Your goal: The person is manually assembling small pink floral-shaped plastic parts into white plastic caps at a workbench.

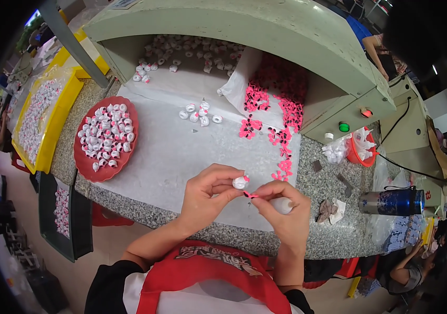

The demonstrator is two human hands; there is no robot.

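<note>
My left hand (206,194) pinches a small white rounded piece with pink and dark spots (240,181) between its fingertips. Just below that piece, a tiny pink-and-black piece (250,194) sits at the fingertips of my right hand (290,212), close against my left thumb. A small whitish bottle (283,205) is also tucked in my right hand, mostly covered by the fingers. Both hands are over the white sheet (166,162) near the bench's front edge. Several similar white pieces (203,112) lie farther back on the sheet, and many pink-and-black pieces (257,97) spread at the back right.
A red scalloped dish (88,166) heaped with white pieces stands at left, beyond it a yellow tray (50,141). A pale green metal housing (223,21) arches over the back. At right are a red cup (371,152), a blue-and-steel tumbler (391,202) and crumpled scraps (328,210).
</note>
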